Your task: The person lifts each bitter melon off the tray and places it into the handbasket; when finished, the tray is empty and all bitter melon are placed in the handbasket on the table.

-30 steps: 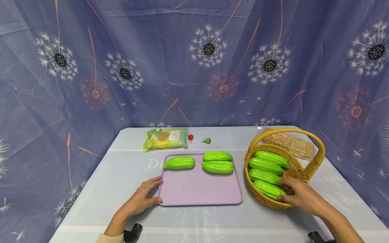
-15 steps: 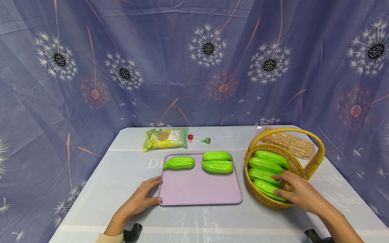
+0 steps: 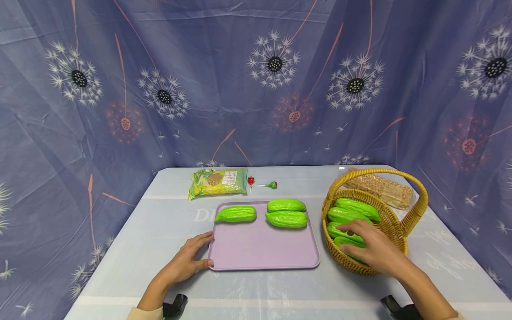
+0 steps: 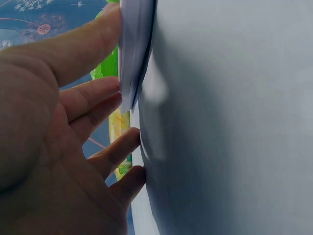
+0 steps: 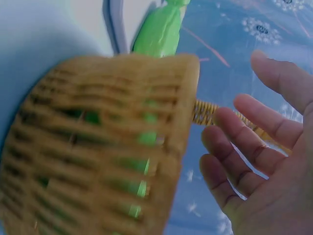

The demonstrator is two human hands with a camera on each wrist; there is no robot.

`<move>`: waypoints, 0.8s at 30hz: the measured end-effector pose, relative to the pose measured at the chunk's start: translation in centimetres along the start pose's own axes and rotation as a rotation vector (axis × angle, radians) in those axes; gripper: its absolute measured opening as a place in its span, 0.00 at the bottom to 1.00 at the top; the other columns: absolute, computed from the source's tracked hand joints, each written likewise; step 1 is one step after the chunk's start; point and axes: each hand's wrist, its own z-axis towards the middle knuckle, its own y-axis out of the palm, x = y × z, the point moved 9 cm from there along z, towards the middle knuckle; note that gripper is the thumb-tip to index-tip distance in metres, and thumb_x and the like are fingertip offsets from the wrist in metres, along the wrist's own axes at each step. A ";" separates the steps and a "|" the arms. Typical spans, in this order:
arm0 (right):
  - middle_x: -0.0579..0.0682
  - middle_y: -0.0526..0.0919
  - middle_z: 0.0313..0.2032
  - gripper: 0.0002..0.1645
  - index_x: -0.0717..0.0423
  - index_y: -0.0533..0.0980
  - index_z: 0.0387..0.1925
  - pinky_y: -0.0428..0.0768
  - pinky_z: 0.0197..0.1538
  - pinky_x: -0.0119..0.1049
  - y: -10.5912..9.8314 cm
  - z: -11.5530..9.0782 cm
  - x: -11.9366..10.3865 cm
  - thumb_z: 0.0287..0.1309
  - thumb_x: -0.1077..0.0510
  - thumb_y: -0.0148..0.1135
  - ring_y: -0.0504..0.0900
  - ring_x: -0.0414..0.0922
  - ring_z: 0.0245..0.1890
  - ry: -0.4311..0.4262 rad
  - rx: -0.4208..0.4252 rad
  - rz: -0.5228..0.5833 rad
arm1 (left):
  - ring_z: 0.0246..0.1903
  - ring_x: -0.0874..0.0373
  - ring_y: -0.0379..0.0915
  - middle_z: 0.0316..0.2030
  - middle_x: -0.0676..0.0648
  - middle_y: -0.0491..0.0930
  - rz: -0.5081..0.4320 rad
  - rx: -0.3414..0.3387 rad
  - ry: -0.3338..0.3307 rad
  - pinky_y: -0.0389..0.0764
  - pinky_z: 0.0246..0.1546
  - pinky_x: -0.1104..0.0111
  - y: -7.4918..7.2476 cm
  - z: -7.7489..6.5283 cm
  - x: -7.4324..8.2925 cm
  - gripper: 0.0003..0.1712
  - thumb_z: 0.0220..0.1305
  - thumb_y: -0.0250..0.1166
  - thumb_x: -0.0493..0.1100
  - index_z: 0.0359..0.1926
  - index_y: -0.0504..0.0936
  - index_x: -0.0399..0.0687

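Observation:
My left hand lies at the left edge of a pale purple tray. In the left wrist view its thumb and forefinger touch the tray's rim, the fingers fairly straight. One green bitter melon sits at the tray's back left, two more side by side at its back right. My right hand is over a woven basket of several bitter melons, thumb and fingers apart above the nearest ones. The right wrist view shows this hand loosely spread beside the basket's rim, holding nothing.
The basket's tall handle arches over its back and right. Behind it lies a clear bag of grain. A yellow-green packet, a red lollipop and a green lollipop lie behind the tray.
My right hand has moved left across the basket, from its right side to over the nearer bitter melons. The left hand, tray and melons have stayed put.

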 end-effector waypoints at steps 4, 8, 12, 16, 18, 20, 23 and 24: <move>0.42 0.80 0.40 0.23 0.48 0.79 0.48 0.76 0.41 0.40 0.7 0.8 -1.2 0.49 0.50 0.71 0.78 0.41 0.40 -0.026 0.013 0.015 | 0.66 0.39 0.56 0.68 0.45 0.64 -0.006 -0.006 -0.010 0.58 0.63 0.40 0.0 0.0 0.0 0.41 0.51 0.69 0.55 0.64 0.70 0.43; 0.41 0.80 0.42 0.23 0.46 0.79 0.49 0.77 0.43 0.40 1.5 1.6 -2.1 0.49 0.50 0.71 0.78 0.42 0.41 -0.047 0.012 0.038 | 0.66 0.39 0.56 0.68 0.45 0.64 -0.008 -0.006 -0.011 0.58 0.63 0.40 0.0 0.0 -0.1 0.41 0.51 0.69 0.54 0.64 0.70 0.43; 0.39 0.79 0.44 0.24 0.45 0.78 0.50 0.78 0.45 0.39 2.2 2.4 -3.1 0.49 0.51 0.71 0.77 0.40 0.43 -0.085 0.007 0.054 | 0.66 0.40 0.57 0.68 0.46 0.64 -0.003 -0.004 -0.010 0.59 0.63 0.40 0.0 0.0 0.0 0.40 0.51 0.69 0.54 0.64 0.70 0.43; 0.39 0.79 0.44 0.24 0.47 0.78 0.50 0.77 0.44 0.37 3.0 3.3 -4.1 0.48 0.52 0.71 0.75 0.36 0.42 -0.114 0.008 0.071 | 0.66 0.41 0.57 0.68 0.46 0.64 0.006 0.001 -0.005 0.59 0.63 0.41 0.0 0.0 0.0 0.40 0.51 0.69 0.54 0.64 0.70 0.43; 0.40 0.79 0.43 0.24 0.48 0.78 0.50 0.76 0.43 0.36 3.3 3.8 -4.6 0.48 0.51 0.71 0.75 0.36 0.41 -0.128 0.010 0.078 | 0.66 0.41 0.57 0.68 0.46 0.64 0.005 0.006 0.000 0.59 0.63 0.41 -0.1 -0.1 0.1 0.40 0.51 0.69 0.54 0.63 0.70 0.43; 0.41 0.79 0.43 0.24 0.49 0.78 0.49 0.76 0.43 0.37 3.7 4.2 -4.9 0.49 0.51 0.71 0.76 0.38 0.41 -0.142 0.008 0.092 | 0.66 0.40 0.58 0.67 0.45 0.65 0.008 0.010 0.008 0.60 0.63 0.41 -0.1 -0.1 0.2 0.40 0.51 0.69 0.54 0.63 0.70 0.42; 0.42 0.79 0.44 0.24 0.49 0.78 0.49 0.77 0.47 0.41 4.3 4.8 -5.4 0.49 0.51 0.71 0.77 0.41 0.45 -0.159 0.010 0.094 | 0.66 0.40 0.58 0.67 0.45 0.65 0.006 0.010 0.011 0.60 0.62 0.41 -0.1 -0.1 0.3 0.40 0.51 0.69 0.54 0.63 0.70 0.42; 0.42 0.79 0.44 0.25 0.49 0.78 0.50 0.77 0.48 0.43 4.5 5.0 -5.5 0.48 0.51 0.71 0.77 0.42 0.46 -0.163 0.012 0.092 | 0.66 0.40 0.58 0.67 0.45 0.65 0.007 0.009 0.010 0.60 0.62 0.41 -0.1 -0.1 0.3 0.40 0.51 0.69 0.54 0.63 0.70 0.42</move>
